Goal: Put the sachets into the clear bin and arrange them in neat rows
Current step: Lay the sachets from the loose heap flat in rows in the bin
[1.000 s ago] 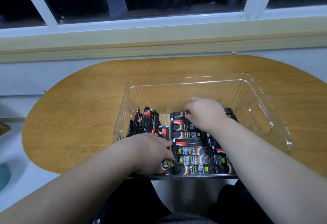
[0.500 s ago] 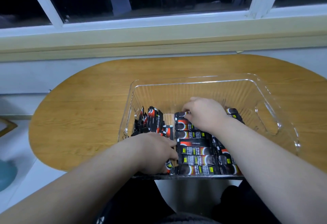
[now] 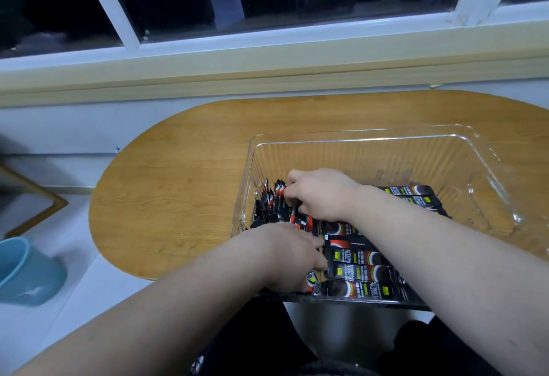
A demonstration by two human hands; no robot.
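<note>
Already inside the clear bin (image 3: 371, 138), the sachets (image 3: 359, 259) lie flat in a row at the near right. A loose bunch (image 3: 271, 203) stands on edge by the left wall. The right hand (image 3: 323, 194) curls its fingers onto that bunch. The left hand (image 3: 288, 256) meets the row's ends, its grip hidden. Best lift few, lay them parallel, ends flush. The bin's far half holds none; it sits on the table (image 3: 178, 182).
</note>
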